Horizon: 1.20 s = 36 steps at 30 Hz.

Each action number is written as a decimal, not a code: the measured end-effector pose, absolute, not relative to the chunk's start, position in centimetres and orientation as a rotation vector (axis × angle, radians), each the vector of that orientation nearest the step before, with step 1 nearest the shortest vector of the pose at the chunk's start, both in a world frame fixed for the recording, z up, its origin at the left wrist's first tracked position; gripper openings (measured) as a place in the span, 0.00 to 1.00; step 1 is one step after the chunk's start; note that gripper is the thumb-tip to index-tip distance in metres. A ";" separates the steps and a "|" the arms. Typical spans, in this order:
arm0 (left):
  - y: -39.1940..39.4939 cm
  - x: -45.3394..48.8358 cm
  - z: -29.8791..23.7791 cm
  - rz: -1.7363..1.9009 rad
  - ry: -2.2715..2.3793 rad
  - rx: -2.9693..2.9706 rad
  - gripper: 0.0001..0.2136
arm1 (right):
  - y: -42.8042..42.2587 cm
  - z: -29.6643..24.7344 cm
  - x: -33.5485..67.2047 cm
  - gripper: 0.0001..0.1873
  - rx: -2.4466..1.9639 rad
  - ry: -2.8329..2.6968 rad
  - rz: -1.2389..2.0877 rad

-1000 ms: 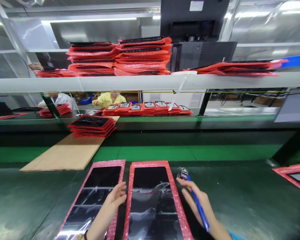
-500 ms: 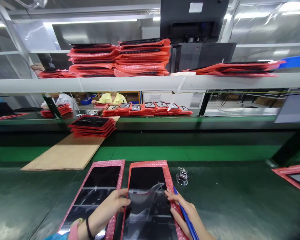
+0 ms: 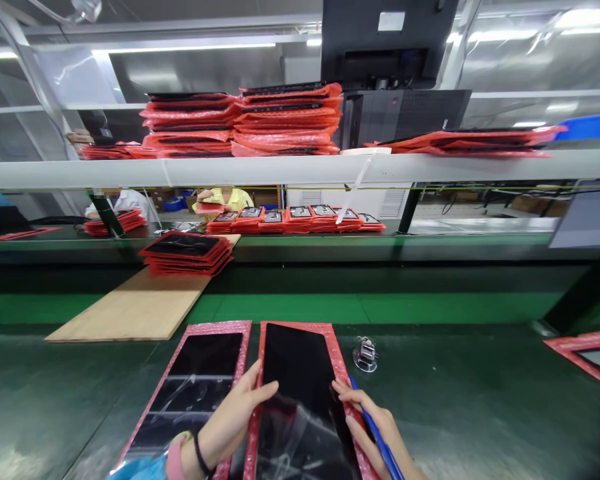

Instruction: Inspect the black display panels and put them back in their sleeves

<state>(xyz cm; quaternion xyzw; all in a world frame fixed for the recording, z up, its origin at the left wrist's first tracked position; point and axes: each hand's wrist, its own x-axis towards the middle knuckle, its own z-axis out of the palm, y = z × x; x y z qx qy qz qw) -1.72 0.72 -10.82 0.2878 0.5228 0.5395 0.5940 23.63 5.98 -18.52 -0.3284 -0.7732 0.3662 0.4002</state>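
Note:
A black screen panel (image 3: 300,373) lies over a pink bubble-wrap sleeve (image 3: 336,353), slightly askew to it. Clear film shows on the panel's lower part. My left hand (image 3: 237,413) grips the panel's left edge, thumb on top and fingers partly hidden at the side. At the right edge rests my right hand (image 3: 373,427), its fingertips against the panel and a blue pen (image 3: 380,437) held in it. To the left, a second black panel (image 3: 195,383) with clear film lies on another pink bubble-wrap sleeve (image 3: 245,333).
A small metal-and-clear object (image 3: 365,353) sits right of the panel. Behind are a wooden board (image 3: 125,310) and a stack of red-wrapped panels (image 3: 187,253). A shelf (image 3: 280,167) crosses above with more stacks (image 3: 287,120). People sit beyond; another wrapped panel (image 3: 587,353) lies far right.
My left hand has taken hold of the panel's left edge, thumb over its face. The panel has shifted up and turned slightly on its sleeve. The folded film has gone from its upper part.

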 end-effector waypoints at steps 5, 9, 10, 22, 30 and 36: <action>0.2 -4.1 -11.3 1.339 1.230 0.635 0.29 | 6.0 -16.5 24.6 0.19 -0.955 -1.897 1.030; -0.6 -10.2 -11.7 1.386 1.201 0.583 0.38 | 5.9 -15.6 24.9 0.25 -0.932 -1.645 1.165; -0.8 -11.9 -11.9 1.403 1.237 0.548 0.41 | 5.8 -15.4 24.8 0.25 -0.884 -1.565 1.239; -2.8 -19.9 -14.1 1.419 1.570 0.608 0.25 | 5.3 -14.9 21.4 0.16 -1.007 -1.730 1.254; -1.0 -19.5 -13.1 1.552 1.923 0.864 0.17 | 5.6 -15.9 21.0 0.16 -1.123 -1.871 1.028; -0.8 -12.0 -12.9 1.395 1.591 0.951 0.21 | 5.4 -15.8 21.0 0.18 -1.158 -1.932 0.875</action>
